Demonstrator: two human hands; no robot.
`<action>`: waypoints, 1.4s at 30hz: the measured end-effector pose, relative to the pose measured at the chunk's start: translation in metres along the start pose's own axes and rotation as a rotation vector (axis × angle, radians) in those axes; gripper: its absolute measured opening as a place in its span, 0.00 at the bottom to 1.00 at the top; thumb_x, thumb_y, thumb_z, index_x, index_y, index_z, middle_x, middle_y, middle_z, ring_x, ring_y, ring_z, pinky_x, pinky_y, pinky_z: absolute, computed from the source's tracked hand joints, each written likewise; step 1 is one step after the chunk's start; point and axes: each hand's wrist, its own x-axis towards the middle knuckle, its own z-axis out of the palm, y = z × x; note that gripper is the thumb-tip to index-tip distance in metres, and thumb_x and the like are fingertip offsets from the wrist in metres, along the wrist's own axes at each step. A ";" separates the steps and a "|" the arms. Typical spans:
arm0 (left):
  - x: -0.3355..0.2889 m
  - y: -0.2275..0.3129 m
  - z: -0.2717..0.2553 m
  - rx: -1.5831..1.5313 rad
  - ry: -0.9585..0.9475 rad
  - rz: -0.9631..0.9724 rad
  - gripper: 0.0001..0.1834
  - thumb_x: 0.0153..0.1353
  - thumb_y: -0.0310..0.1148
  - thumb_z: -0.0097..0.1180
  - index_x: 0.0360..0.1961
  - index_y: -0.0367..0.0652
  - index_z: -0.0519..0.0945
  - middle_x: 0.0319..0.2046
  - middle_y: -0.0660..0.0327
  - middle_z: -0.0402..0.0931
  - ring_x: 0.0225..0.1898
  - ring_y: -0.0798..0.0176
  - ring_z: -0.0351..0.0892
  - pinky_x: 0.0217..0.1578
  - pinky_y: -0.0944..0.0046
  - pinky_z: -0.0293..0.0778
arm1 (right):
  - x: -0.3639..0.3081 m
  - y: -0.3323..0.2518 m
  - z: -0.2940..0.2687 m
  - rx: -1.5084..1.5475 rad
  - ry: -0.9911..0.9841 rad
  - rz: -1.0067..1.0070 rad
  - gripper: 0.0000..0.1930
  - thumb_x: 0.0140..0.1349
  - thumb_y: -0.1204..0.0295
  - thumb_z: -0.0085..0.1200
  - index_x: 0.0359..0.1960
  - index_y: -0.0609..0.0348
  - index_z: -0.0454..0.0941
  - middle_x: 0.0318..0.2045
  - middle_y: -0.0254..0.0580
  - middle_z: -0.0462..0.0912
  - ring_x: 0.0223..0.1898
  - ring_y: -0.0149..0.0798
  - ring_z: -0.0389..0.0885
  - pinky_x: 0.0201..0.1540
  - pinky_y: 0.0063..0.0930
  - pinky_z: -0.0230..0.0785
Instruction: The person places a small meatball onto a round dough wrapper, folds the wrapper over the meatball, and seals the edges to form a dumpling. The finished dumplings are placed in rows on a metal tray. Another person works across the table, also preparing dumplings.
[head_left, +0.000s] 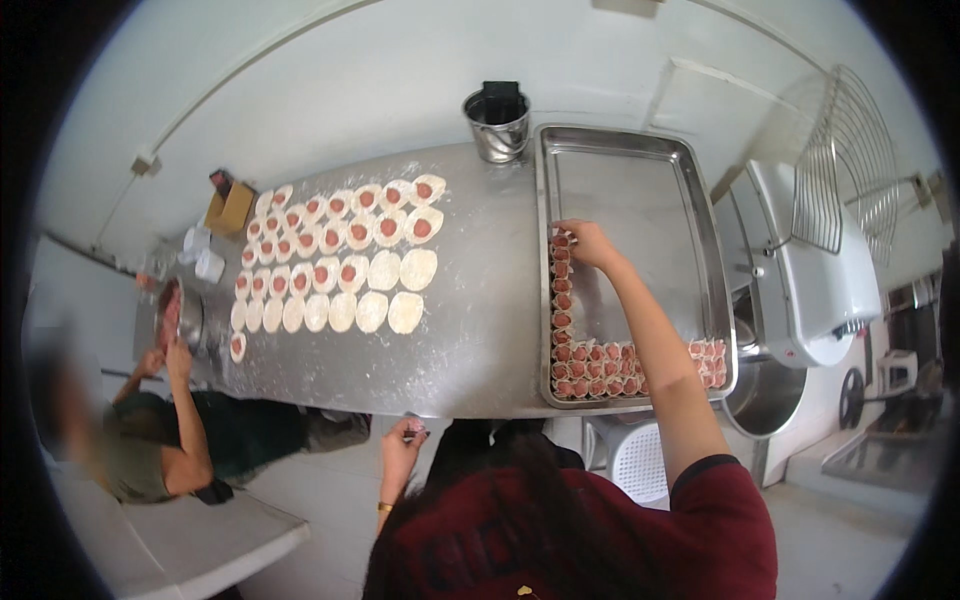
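Over the left side of a large metal tray [630, 190], my right hand [588, 244] is closed in a pinch on a small open-topped dumpling [560, 241]. The dumpling is at the far end of a single column along the tray's left wall, partly hidden by my fingers. Several rows of meat-filled dumplings [600, 370] fill the tray's near end. My left hand [400, 448] is down by the table's front edge, its fingers curled around something small and dark that I cannot make out. Left of the tray lie round dough wrappers [407, 312], many topped with pink meat [390, 227].
A floured steel table [480, 290] bears a metal bucket [500, 138] at the back. At far left a co-worker [165, 440] works at a bowl of meat filling [180, 312]. Right of the tray are a white machine [800, 270] and a wire guard [850, 170]; a white stool [640, 465] stands below.
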 end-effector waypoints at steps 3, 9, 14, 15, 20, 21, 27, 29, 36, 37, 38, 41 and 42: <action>0.005 0.000 0.001 0.006 -0.030 0.035 0.09 0.48 0.23 0.61 0.32 0.35 0.78 0.25 0.56 0.79 0.29 0.63 0.81 0.30 0.66 0.73 | -0.004 0.004 0.000 -0.092 0.062 0.062 0.19 0.42 0.82 0.53 0.40 0.56 0.79 0.34 0.50 0.79 0.38 0.52 0.77 0.43 0.37 0.69; 0.010 0.004 -0.009 0.008 -0.060 0.075 0.09 0.48 0.19 0.59 0.33 0.35 0.78 0.28 0.56 0.80 0.31 0.65 0.81 0.33 0.68 0.75 | -0.003 0.006 0.006 -0.066 0.005 0.025 0.16 0.41 0.82 0.53 0.36 0.58 0.80 0.34 0.51 0.79 0.39 0.52 0.77 0.42 0.37 0.69; 0.025 0.019 -0.029 -0.014 -0.090 0.098 0.09 0.50 0.21 0.58 0.35 0.35 0.78 0.28 0.61 0.79 0.31 0.71 0.77 0.34 0.69 0.73 | -0.011 0.010 0.016 0.031 0.180 0.139 0.17 0.45 0.81 0.50 0.40 0.61 0.79 0.30 0.52 0.78 0.31 0.50 0.78 0.36 0.35 0.70; 0.033 0.023 -0.035 -0.022 -0.096 0.084 0.09 0.51 0.21 0.57 0.35 0.35 0.78 0.28 0.60 0.79 0.31 0.71 0.77 0.34 0.69 0.73 | -0.012 0.010 0.015 -0.086 0.195 0.120 0.17 0.45 0.81 0.50 0.39 0.60 0.79 0.28 0.53 0.78 0.30 0.50 0.77 0.35 0.34 0.70; 0.101 0.039 -0.075 -0.054 -0.083 0.125 0.09 0.54 0.26 0.55 0.36 0.35 0.77 0.29 0.58 0.80 0.33 0.68 0.78 0.36 0.69 0.73 | -0.018 0.005 0.016 -0.164 0.077 0.202 0.13 0.45 0.79 0.51 0.35 0.59 0.80 0.24 0.52 0.77 0.27 0.49 0.75 0.33 0.32 0.67; 0.120 0.040 -0.088 -0.058 -0.071 0.146 0.09 0.55 0.27 0.55 0.37 0.34 0.77 0.29 0.57 0.80 0.34 0.68 0.78 0.37 0.68 0.73 | -0.019 0.004 0.017 -0.131 0.100 0.245 0.13 0.44 0.79 0.52 0.34 0.60 0.79 0.25 0.52 0.77 0.27 0.46 0.76 0.33 0.31 0.68; 0.288 0.021 -0.181 0.092 0.285 0.252 0.11 0.57 0.34 0.52 0.32 0.35 0.79 0.27 0.46 0.77 0.28 0.48 0.79 0.30 0.58 0.73 | -0.034 0.010 0.008 -0.041 0.206 0.325 0.18 0.40 0.81 0.55 0.38 0.61 0.79 0.27 0.43 0.80 0.29 0.33 0.79 0.35 0.26 0.70; 0.357 0.004 -0.217 0.218 0.443 0.153 0.12 0.57 0.36 0.51 0.30 0.36 0.79 0.25 0.46 0.77 0.30 0.45 0.78 0.31 0.54 0.72 | -0.047 0.010 0.001 -0.104 0.260 0.427 0.20 0.40 0.83 0.55 0.41 0.66 0.77 0.26 0.40 0.80 0.31 0.33 0.79 0.38 0.24 0.72; 0.540 -0.053 -0.282 0.420 0.535 -0.070 0.08 0.52 0.32 0.54 0.28 0.40 0.82 0.30 0.50 0.79 0.34 0.47 0.79 0.37 0.54 0.73 | -0.103 -0.053 -0.015 -0.147 0.376 0.608 0.18 0.45 0.85 0.52 0.42 0.67 0.76 0.35 0.42 0.78 0.34 0.34 0.77 0.37 0.25 0.72; 0.554 -0.057 -0.285 0.450 0.514 -0.117 0.08 0.51 0.32 0.54 0.28 0.40 0.82 0.30 0.50 0.80 0.35 0.48 0.79 0.37 0.55 0.73 | -0.110 -0.066 -0.018 -0.161 0.352 0.551 0.17 0.45 0.85 0.52 0.41 0.68 0.75 0.35 0.44 0.78 0.34 0.34 0.77 0.36 0.25 0.72; 0.564 -0.059 -0.288 0.476 0.481 -0.174 0.08 0.50 0.31 0.54 0.28 0.39 0.82 0.31 0.50 0.80 0.36 0.48 0.80 0.38 0.55 0.73 | -0.113 -0.078 -0.021 -0.238 0.332 0.629 0.17 0.45 0.85 0.52 0.41 0.68 0.76 0.35 0.44 0.78 0.34 0.35 0.78 0.36 0.25 0.72; 0.583 -0.057 -0.285 0.468 0.473 -0.287 0.10 0.50 0.30 0.55 0.32 0.36 0.80 0.34 0.47 0.79 0.39 0.49 0.79 0.39 0.55 0.74 | -0.120 -0.105 -0.024 -0.297 0.332 0.657 0.17 0.46 0.85 0.51 0.41 0.68 0.76 0.35 0.45 0.78 0.34 0.35 0.78 0.37 0.26 0.72; 0.586 -0.055 -0.284 0.455 0.505 -0.293 0.10 0.50 0.30 0.55 0.33 0.37 0.80 0.34 0.47 0.79 0.39 0.49 0.79 0.39 0.54 0.73 | -0.120 -0.111 -0.025 -0.280 0.351 0.679 0.16 0.46 0.85 0.51 0.40 0.68 0.76 0.35 0.46 0.78 0.34 0.36 0.78 0.37 0.26 0.72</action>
